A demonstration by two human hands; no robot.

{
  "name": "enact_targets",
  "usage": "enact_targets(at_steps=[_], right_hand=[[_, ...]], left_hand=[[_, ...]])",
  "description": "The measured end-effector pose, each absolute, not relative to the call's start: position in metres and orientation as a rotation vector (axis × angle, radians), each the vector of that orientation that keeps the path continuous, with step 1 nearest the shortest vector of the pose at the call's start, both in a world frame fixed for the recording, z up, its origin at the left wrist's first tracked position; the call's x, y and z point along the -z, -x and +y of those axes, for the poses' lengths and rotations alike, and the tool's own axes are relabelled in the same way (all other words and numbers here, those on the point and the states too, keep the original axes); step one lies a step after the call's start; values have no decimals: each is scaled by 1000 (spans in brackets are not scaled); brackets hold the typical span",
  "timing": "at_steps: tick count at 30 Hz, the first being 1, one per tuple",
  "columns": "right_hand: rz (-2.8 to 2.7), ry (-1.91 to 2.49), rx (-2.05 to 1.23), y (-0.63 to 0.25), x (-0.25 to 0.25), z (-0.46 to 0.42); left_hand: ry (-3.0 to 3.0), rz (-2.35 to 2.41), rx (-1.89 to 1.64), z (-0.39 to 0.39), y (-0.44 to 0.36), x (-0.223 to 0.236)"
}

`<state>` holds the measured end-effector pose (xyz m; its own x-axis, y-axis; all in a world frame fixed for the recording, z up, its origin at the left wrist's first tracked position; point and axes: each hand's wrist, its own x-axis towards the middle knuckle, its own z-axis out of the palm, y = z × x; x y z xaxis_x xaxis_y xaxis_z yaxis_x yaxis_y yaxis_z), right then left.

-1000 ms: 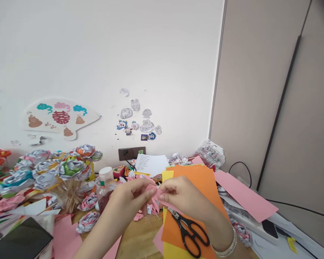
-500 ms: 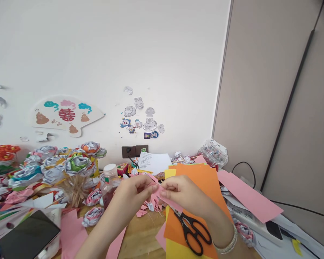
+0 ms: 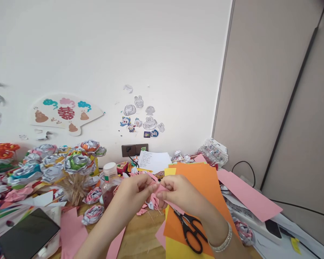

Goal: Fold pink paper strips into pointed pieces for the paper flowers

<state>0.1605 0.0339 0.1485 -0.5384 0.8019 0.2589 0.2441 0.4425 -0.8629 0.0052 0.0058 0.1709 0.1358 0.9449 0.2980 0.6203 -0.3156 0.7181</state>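
Head view, from where I sit at the remote end: the pink paper is at the lower centre of the frame, largely hidden by the fingers around it, so I cannot make out its full shape or how it is folded. A pink edge shows below the right hand, and I cannot tell whether it belongs to the same piece. The blades of the black-handled scissors are mostly covered there, and the right wrist hides part of one handle loop. Both forearms run off the bottom of the frame. Behind the left hand, the white-capped bottle shows little more than its upper part. I find the writing on the white sheet too small to read, and the pink sheets at lower left are cut off by the frame.

As for the grip, I see the left hand closed on the paper, thumb against curled fingers. The right hand pinches it just beside, thumb below and fingers bent over; the two hands nearly meet. Pink scraps lie just below and behind them. Under the right forearm, orange sheets overlap a yellow sheet, and the scissors rest on top.
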Motion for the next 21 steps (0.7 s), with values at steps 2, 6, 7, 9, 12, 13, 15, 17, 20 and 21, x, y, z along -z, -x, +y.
enact_targets(at_steps=[2, 6, 7, 9, 12, 13, 15, 17, 20, 21], right_hand=[[-2018, 848, -1126, -161, -149, 33], [-2059, 828, -1264, -164, -148, 34], [-2080, 854, -1244, -166, -148, 34], [-2120, 900, -1189, -170, -148, 36], [-2163, 897, -1140, -176, -151, 36], [-2174, 894, -1123, -178, -153, 36], [-2183, 903, -1056, -181, -156, 35], [-2163, 929, -994, -183, -158, 35], [-2045, 891, -1003, -181, -157, 35], [-1998, 856, -1033, -178, -155, 36]], left_hand=[[-2035, 1495, -1018, 6, -4, -170], [-2076, 1435, -975, 5, -1, -169], [-2081, 1419, -987, 6, 1, -169], [-2069, 1404, -1032, 6, 6, -169], [-1954, 1416, -1080, 4, 17, -172], [-1900, 1416, -1078, 3, 22, -173], [-1806, 1443, -1138, 0, 31, -177], [-1713, 1483, -1272, -3, 39, -181], [-1643, 1479, -1442, -6, 44, -186], [-1641, 1464, -1463, -7, 43, -187]])
